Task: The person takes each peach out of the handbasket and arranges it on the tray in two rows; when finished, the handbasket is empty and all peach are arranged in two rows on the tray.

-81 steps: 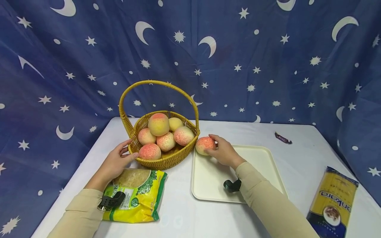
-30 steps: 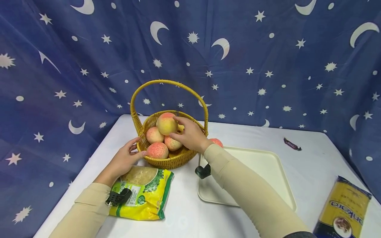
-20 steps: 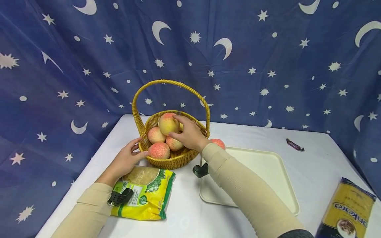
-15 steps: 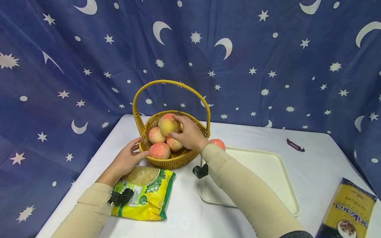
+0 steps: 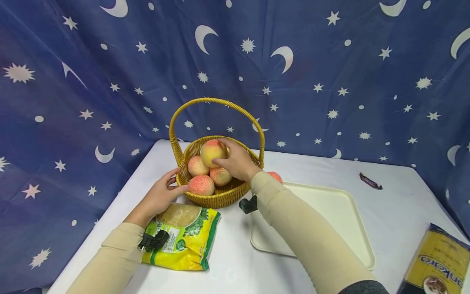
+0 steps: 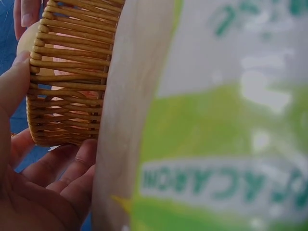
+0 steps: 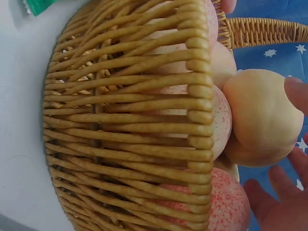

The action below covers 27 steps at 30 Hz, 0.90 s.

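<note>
A golden wicker basket (image 5: 220, 200) with a tall handle holds several peaches. My left hand (image 5: 163, 195) grips its left side, thumb at the rim (image 6: 36, 57) and fingers against the outside wall. Topmost in the basket is a yellow peach with a red crown (image 5: 213, 153); my right hand (image 5: 238, 162) holds it from the right, thumb in front and fingers behind. Under it, in the right wrist view, rest speckled peaches (image 7: 228, 202). Another red peach (image 5: 274, 176) lies outside, right of the basket at the tray's back left corner, partly behind my right sleeve.
A cream tray (image 5: 323, 204) lies under my right forearm. Below my left wrist is a yellow-green food bag (image 5: 187, 249), close to the basket. A blue and gold packet (image 5: 438, 261) stands at the right edge, and a small dark wrapped candy (image 5: 371, 181) lies at the back right.
My right hand has let go of the red peach beside the basket and moved left to the yellow peach on top. My left hand stays on the basket. The head view has turned left.
</note>
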Each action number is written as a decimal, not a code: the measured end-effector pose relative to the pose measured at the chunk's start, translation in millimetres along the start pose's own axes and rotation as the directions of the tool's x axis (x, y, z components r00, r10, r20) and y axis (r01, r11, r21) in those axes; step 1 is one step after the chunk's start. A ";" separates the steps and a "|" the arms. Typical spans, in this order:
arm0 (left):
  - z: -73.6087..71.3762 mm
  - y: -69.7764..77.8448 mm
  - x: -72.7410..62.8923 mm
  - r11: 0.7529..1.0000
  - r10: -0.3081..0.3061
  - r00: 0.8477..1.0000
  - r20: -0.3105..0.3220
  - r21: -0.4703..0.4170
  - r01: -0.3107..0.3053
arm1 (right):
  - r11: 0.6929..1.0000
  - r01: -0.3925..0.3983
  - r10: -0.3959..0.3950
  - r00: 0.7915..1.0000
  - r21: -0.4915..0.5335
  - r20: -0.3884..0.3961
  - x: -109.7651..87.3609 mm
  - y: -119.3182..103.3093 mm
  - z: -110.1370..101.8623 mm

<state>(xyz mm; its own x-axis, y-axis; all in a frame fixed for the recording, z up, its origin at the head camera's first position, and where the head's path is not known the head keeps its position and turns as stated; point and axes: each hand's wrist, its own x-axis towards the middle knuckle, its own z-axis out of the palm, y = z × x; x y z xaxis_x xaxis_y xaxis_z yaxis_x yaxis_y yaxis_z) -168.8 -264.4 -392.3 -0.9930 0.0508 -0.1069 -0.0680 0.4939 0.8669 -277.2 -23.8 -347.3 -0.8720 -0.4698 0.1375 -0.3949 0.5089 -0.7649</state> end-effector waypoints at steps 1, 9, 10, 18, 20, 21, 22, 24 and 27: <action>0.3 0.4 0.4 1.000 -0.004 1.000 -0.001 0.004 0.004 | 1.000 -0.014 0.014 1.000 0.012 0.004 0.5 -0.3 -0.7; -0.8 1.9 1.3 1.000 -0.011 1.000 0.003 0.003 0.011 | 0.998 -0.065 0.064 0.997 0.025 0.031 7.6 -0.4 0.9; -1.1 2.0 1.7 1.000 -0.005 1.000 0.004 0.001 0.005 | 0.997 -0.067 0.067 0.997 0.025 0.025 8.0 -0.4 1.1; -0.3 1.9 2.4 1.000 -0.018 1.000 0.008 -0.007 0.018 | 0.997 -0.074 0.074 0.997 0.032 -0.014 4.3 -1.6 1.5; -0.1 2.0 2.3 1.000 -0.019 1.000 0.010 -0.004 0.019 | 0.998 -0.057 0.057 0.998 0.031 -0.016 1.7 -2.7 0.4; -0.1 1.9 2.3 1.000 -0.018 1.000 0.010 -0.002 0.018 | 0.998 -0.042 0.043 0.999 0.038 -0.016 0.0 -3.5 -0.4; -0.3 1.7 2.5 1.000 -0.017 1.000 0.009 0.000 0.017 | 0.999 -0.023 0.024 1.000 0.045 -0.019 -1.9 -4.3 -1.5; -0.5 1.5 2.6 1.000 -0.011 1.000 0.009 0.001 0.011 | 0.998 0.017 -0.016 1.000 0.069 -0.022 -6.8 -6.1 -4.5; -0.9 1.1 2.7 1.000 -0.009 1.000 0.007 0.005 0.008 | 0.989 0.072 -0.070 0.997 0.126 -0.026 -15.4 -7.8 -9.8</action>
<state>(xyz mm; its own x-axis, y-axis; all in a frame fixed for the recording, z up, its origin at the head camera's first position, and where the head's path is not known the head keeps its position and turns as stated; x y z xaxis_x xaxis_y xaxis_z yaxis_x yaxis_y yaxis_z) -171.6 -264.5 -391.2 -0.9917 0.0527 -0.1176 -0.0760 0.4983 0.8637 -263.5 -13.4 -337.4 -0.8495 -0.4854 0.2066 -0.4172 0.3786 -0.8262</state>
